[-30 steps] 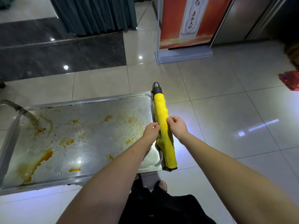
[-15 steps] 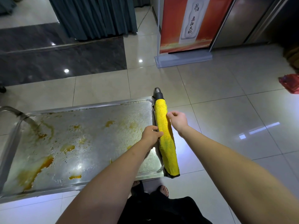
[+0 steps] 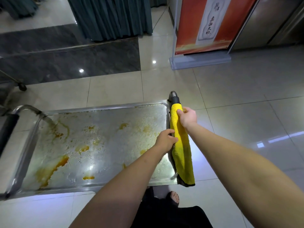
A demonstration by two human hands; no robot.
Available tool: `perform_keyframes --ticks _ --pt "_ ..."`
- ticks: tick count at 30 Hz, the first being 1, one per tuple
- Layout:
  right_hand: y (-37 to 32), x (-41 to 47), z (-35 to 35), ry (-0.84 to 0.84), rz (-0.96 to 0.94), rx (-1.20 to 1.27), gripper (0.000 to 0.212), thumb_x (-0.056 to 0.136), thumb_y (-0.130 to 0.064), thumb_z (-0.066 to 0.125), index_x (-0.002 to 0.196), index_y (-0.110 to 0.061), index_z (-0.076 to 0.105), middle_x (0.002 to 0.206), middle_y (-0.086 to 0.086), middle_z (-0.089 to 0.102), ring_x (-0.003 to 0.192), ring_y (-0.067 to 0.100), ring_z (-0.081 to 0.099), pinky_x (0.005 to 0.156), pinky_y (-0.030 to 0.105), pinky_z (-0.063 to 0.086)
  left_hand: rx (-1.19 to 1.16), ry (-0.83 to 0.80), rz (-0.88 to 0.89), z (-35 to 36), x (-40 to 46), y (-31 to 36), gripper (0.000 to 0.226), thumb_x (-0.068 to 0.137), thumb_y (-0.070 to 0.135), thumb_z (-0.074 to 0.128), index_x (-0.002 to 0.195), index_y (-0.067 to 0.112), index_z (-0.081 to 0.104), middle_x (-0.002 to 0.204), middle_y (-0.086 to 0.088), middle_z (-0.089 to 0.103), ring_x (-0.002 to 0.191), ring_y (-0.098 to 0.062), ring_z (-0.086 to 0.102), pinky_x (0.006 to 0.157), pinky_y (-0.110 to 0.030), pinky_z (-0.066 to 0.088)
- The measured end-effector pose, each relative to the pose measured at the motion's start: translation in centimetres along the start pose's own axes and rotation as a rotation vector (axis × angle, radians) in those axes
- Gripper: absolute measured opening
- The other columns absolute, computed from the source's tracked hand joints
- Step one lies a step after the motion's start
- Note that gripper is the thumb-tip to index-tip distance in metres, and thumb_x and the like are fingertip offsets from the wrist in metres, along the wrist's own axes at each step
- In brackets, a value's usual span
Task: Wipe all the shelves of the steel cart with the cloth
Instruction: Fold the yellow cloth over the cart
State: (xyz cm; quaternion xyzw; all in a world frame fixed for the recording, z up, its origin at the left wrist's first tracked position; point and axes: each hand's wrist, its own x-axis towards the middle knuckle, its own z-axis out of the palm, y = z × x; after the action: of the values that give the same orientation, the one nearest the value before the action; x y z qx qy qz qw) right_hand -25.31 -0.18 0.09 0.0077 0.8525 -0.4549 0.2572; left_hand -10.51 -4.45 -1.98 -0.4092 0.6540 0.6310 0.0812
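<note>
The steel cart's top shelf [image 3: 105, 145] lies below me, smeared with orange-brown stains and wet residue. A yellow cloth [image 3: 182, 155] hangs draped over the cart's right handle bar [image 3: 174, 97]. My right hand [image 3: 187, 117] grips the cloth near its far, upper end. My left hand [image 3: 166, 140] grips the cloth about halfway along the bar, from the shelf side. The lower shelves are hidden under the top shelf.
The cart's left handle [image 3: 8, 127] has a black grip. A red and white sign stand [image 3: 204, 30] stands on the tiled floor beyond the cart. Dark curtains [image 3: 110, 17] hang at the back. My feet [image 3: 172, 196] are just below the cart's near edge.
My right hand has slid along the cloth toward the far end of the handle bar. My left hand has stayed about midway on the cloth.
</note>
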Motion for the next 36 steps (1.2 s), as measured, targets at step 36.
perform_keyframes --ticks 36 --pt "-7.3 -9.2 -6.7 0.117 -0.811 0.165 0.006 0.1 -0.016 0.067 0.102 -0.018 0.073 0.1 -0.002 0.067 0.095 0.006 0.062 0.075 0.014 0.047 -0.161 0.081 0.279 -5.8 -2.9 10.9 0.048 0.105 0.039 0.05 0.148 0.018 0.041 0.13 0.004 0.052 0.115 -0.012 0.052 0.095 -0.026 0.038"
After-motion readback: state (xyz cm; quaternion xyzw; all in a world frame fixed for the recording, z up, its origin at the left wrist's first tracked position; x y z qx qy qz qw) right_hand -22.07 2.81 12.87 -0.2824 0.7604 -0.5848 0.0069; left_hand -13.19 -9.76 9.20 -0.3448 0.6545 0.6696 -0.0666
